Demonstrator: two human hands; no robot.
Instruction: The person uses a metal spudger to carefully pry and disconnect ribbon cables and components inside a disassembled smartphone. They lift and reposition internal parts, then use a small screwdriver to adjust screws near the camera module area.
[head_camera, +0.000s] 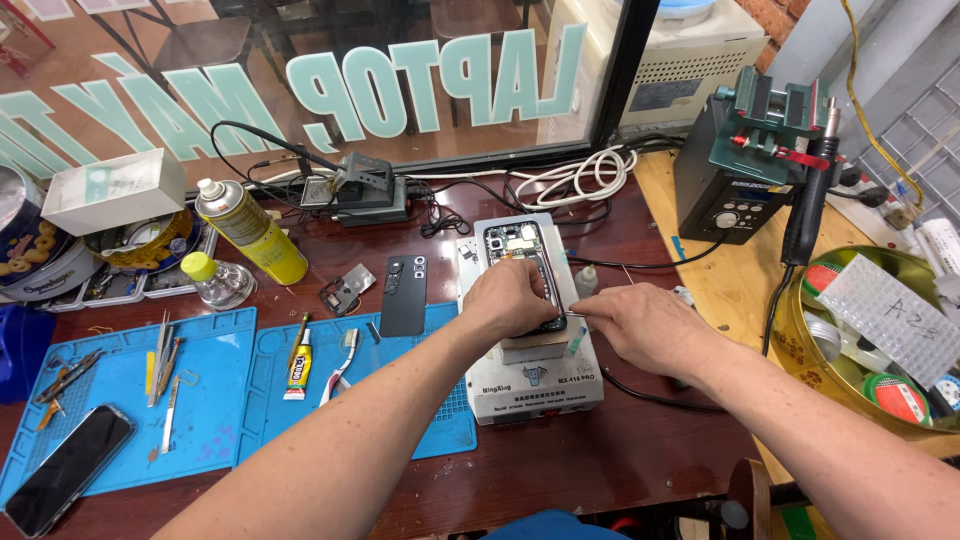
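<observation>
White and boxy, a heating plate (530, 385) stands on the dark wooden surface (600, 460), partly over a blue mat (250, 400). An opened phone (520, 245), its insides showing, lies on top of the plate. The left hand (510, 297) presses down on the phone's lower half, fingers curled over its edge. The right hand (645, 325), just beside it, pinches a thin metal tool (575, 314) whose tip meets the phone's right edge; that grip is clamped on the tool. A black back cover (403, 294) lies on the mat to the left, near a glue tube (298, 365) and a yellow spray can (250, 232).
</observation>
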